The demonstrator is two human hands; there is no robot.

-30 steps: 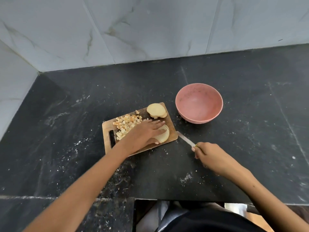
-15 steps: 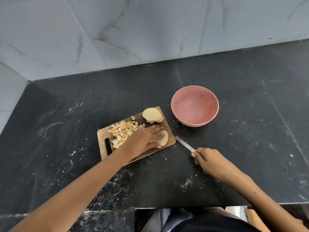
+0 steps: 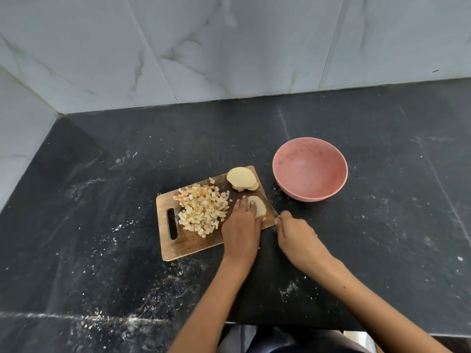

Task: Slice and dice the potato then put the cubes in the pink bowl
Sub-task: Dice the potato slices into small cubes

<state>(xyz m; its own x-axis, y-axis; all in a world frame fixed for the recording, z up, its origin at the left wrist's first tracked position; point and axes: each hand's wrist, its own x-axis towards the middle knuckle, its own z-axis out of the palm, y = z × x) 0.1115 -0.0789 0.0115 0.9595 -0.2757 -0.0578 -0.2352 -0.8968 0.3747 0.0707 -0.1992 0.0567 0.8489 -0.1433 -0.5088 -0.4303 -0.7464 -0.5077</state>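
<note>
**Potato slice pinned on the board, knife right beside it**

So the left hand (image 3: 242,225) is lying flat on a single potato slice (image 3: 260,207) at the near right corner of the wooden cutting board (image 3: 188,243). Fingers are pretty much straight and pressing down on it, fingertips spread over the slice, with the pale right half of the slice poking out from under them.

Just to the right of that hand, the right hand (image 3: 295,235) is curled around a knife handle. You only see a tiny yellow-green bit of the handle at the top of the fist, and the knife blade (image 3: 270,207) runs up and away from it along the right edge of the slice, close to the board's edge. Can't tell if the blade is actually touching the potato.

Left of the pressing hand there's a big heap of potato cubes (image 3: 201,212) covering the middle of the board, nearly touching the fingers. Beyond the fingertips, at the far right corner of the board, sits a small stack of potato slices (image 3: 242,179), apart from the hand.

The pink bowl (image 3: 339,171) is on the black countertop (image 3: 382,238), beyond and to the right of the knife hand, near the board but not touching it. No cubes in it.

No labels or writing I can read anywhere.
</note>
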